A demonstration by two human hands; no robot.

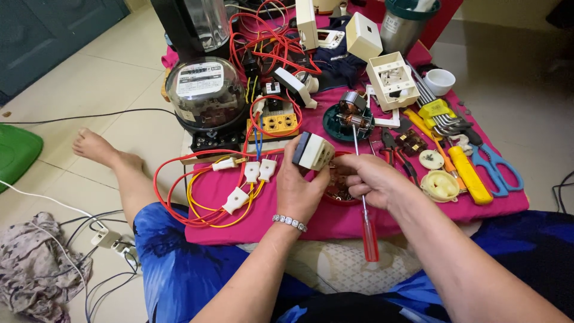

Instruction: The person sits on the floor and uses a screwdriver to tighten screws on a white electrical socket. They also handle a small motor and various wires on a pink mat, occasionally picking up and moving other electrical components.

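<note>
The pink cloth (359, 218) is crowded to its edges with tools and wires, leaving a bare strip only along its near edge. Above it, the left hand (299, 188) is closed around a cream socket block (315, 151), and just beside, the right hand (373, 179) is closed on a red-handled screwdriver (366, 221).

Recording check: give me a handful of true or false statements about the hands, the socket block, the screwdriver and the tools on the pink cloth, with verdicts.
1. The left hand holds a cream socket block. True.
2. The right hand holds a pair of scissors. False: it holds a red-handled screwdriver; the blue-handled scissors lie on the pink cloth.
3. The electric meter with a clear dome stands to the left of the socket block. True.
4. The left wrist is bare. False: it wears a bracelet.
5. The white plugs hang on orange and yellow wires. True.
</note>
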